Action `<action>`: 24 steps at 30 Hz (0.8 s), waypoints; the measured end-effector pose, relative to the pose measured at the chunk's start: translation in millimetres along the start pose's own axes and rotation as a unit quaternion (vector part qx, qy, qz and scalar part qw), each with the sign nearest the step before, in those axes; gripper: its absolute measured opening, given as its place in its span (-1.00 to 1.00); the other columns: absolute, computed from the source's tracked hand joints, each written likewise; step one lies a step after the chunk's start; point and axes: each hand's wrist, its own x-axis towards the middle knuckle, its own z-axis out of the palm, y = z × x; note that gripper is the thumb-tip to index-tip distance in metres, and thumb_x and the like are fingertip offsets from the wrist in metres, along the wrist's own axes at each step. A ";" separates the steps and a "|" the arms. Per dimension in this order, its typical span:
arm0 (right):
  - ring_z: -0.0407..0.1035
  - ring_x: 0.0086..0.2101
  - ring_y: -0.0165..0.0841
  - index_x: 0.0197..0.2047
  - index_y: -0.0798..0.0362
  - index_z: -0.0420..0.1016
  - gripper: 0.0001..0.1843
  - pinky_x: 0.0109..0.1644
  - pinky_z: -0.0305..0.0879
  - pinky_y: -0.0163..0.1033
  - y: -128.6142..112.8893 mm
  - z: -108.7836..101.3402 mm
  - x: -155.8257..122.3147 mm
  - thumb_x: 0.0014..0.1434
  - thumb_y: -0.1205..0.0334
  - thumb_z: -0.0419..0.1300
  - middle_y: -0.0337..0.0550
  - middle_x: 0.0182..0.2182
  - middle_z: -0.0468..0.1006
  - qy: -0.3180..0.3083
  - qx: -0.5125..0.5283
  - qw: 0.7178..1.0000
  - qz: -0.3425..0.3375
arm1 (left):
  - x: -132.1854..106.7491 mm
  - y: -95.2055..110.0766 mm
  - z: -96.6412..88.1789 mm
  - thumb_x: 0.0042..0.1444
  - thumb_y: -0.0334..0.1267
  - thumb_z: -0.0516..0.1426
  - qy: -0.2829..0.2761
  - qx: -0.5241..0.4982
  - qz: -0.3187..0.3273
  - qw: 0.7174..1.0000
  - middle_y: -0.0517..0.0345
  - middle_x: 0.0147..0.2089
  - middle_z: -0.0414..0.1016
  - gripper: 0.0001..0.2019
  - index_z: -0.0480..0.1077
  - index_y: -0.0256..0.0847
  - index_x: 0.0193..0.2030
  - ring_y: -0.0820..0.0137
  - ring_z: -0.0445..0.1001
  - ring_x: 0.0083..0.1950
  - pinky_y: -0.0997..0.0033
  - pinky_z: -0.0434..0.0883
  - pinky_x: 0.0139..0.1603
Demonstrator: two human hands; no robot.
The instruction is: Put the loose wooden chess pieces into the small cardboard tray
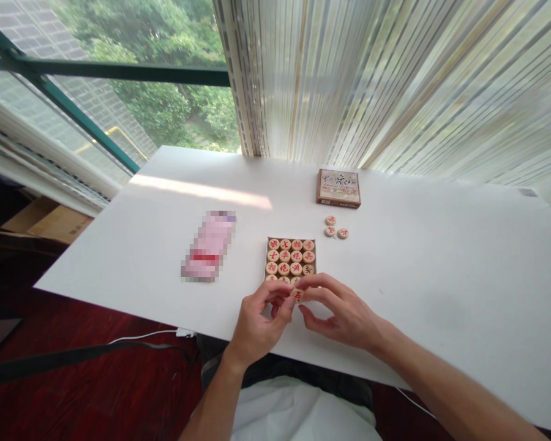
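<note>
A shallow box [291, 241] of round wooden chess pieces with red and black characters lies on the white table [441, 269]. My left hand [257, 324] and my right hand [340, 309] meet at the box's near edge. Together their fingertips pinch one wooden piece [297, 294] with a red character, held just over the box's front row. The hands hide the box's nearest row.
Three loose pieces [335, 228] lie behind the box to the right. The box lid [338, 187] rests farther back. A pink blurred pack [209, 246] lies to the left. A striped curtain and a window stand behind the table; a cable runs below its front edge.
</note>
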 end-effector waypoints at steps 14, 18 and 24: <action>0.57 -0.14 -0.32 -0.03 -0.05 0.39 -0.78 -0.05 0.58 -0.22 3.5 0.9 -0.2 0.27 0.32 0.27 -0.05 -0.12 0.57 0.026 0.024 0.999 0.027 | -0.6 -1.9 -0.9 0.32 -0.21 0.18 -0.029 -0.019 -0.007 0.999 0.05 -0.10 0.61 -0.75 0.41 -0.14 0.10 0.44 0.58 -0.34 0.44 0.57 -0.28; 0.57 -0.12 -0.30 0.00 -0.04 0.40 -0.74 -0.04 0.58 -0.20 3.4 1.2 0.2 0.25 0.35 0.26 -0.04 -0.11 0.58 0.028 0.023 0.999 0.024 | -0.3 0.3 -1.1 0.32 -0.24 0.19 -0.031 -0.036 -0.008 0.999 0.04 -0.09 0.62 -0.76 0.41 -0.15 0.10 0.44 0.58 -0.34 0.41 0.57 -0.25; 0.56 -0.07 -0.29 0.09 -0.06 0.38 -0.63 0.02 0.57 -0.16 2.3 0.6 1.8 0.24 0.43 0.21 -0.04 -0.05 0.60 0.020 0.040 0.999 0.015 | -0.8 -0.8 0.3 0.31 -0.27 0.19 -0.028 -0.067 0.000 0.997 0.11 -0.17 0.62 -0.79 0.38 -0.14 0.06 0.44 0.60 -0.33 0.43 0.56 -0.24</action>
